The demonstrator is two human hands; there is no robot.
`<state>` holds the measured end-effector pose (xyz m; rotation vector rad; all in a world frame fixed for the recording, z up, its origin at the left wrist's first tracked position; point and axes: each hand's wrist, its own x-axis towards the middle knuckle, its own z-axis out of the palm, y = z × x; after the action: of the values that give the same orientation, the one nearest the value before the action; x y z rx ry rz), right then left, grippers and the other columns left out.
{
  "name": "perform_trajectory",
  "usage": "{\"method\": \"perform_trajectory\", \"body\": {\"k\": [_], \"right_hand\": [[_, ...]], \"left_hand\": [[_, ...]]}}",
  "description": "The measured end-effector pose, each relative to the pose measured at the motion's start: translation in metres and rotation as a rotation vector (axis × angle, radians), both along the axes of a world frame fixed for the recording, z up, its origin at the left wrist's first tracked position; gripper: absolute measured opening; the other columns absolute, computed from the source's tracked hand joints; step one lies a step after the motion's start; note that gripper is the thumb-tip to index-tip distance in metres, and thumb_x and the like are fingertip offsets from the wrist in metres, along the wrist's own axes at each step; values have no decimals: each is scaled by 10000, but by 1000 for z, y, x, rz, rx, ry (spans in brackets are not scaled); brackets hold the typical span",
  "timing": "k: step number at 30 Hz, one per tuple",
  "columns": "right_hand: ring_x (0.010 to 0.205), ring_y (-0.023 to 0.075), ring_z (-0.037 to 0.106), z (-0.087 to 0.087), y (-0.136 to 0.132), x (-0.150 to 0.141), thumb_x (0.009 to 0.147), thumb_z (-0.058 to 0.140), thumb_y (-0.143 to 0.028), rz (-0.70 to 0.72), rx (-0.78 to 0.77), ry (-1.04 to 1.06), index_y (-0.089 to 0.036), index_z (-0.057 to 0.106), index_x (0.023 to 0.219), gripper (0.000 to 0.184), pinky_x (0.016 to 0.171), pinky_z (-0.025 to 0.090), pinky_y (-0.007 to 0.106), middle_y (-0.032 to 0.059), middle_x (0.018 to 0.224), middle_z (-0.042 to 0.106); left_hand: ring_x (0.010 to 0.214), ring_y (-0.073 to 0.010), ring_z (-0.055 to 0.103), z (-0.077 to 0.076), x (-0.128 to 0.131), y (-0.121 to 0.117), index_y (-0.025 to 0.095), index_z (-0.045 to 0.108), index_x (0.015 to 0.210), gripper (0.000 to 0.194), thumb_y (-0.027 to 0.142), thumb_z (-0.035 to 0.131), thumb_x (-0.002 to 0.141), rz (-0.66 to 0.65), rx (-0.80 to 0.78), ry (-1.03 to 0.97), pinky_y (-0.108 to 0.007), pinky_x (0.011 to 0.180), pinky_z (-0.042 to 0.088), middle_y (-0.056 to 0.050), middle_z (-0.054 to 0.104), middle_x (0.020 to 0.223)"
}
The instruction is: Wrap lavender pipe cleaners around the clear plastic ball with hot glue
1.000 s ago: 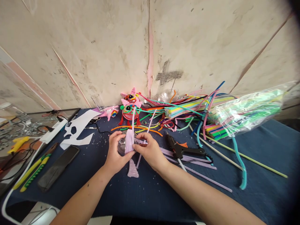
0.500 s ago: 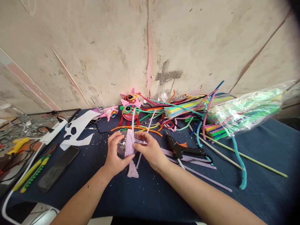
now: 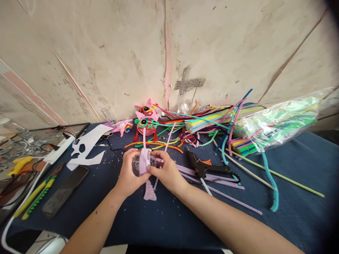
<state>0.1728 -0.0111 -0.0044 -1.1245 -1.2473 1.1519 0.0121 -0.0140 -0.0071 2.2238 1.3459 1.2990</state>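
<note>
Hands meet at the middle of the table [image 3: 169, 218], toward its near edge. Your left hand [image 3: 128, 178] cups a clear ball [image 3: 137, 165], fingers curled around its left side. Your right hand [image 3: 166, 173] pinches a lilac pipe cleaner strip [image 3: 143, 163] against the ball's right side, thumb and fingertips pressed together on it. The strip runs over the ball's front, one end sticking up, a flat lilac zigzag piece [image 3: 149, 191] lying just below on the cloth. More lilac stems [image 3: 212, 183] lie just right of your right hand, with a black glue gun [image 3: 203, 167] near them. At the table's far edge sit two pink-and-green figures [image 3: 146, 118] beside a heap of mixed pipe cleaners [image 3: 206, 121] and a clear bag of them [image 3: 278, 123] toward the far right corner. By the left edge: white paper cutout [image 3: 86, 146], dark phone [image 3: 65, 192], yellow-green pliers [image 3: 37, 197].
</note>
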Motion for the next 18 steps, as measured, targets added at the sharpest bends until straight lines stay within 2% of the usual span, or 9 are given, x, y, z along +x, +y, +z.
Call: {"method": "perform_trajectory", "body": {"k": [5, 8, 18], "right_hand": [[947, 187, 624, 3, 0, 2, 610, 691, -174, 0, -10, 44, -208, 611, 953, 354, 822, 525, 338, 34, 1026, 623], [950, 190, 623, 5, 1, 4, 606, 712, -196, 13, 6, 61, -207, 614, 946, 354, 827, 526, 344, 34, 1024, 631], [998, 206, 591, 1, 5, 5, 617, 704, -195, 18, 0, 1, -203, 606, 959, 356, 855, 502, 360, 47, 1052, 601]], "left_hand": [[1174, -288, 510, 3, 3, -2, 234, 432, 1144, 595, 207, 756, 646, 37, 162, 95, -498, 974, 461, -113, 466, 1219], [1183, -293, 510, 4, 3, -3, 240, 426, 1153, 616, 198, 761, 638, 36, 200, 122, -509, 987, 452, -110, 472, 1225], [1198, -291, 509, 4, 1, 0, 235, 460, 1169, 580, 195, 745, 665, 23, 80, 134, -495, 999, 448, -110, 483, 1244]]}}
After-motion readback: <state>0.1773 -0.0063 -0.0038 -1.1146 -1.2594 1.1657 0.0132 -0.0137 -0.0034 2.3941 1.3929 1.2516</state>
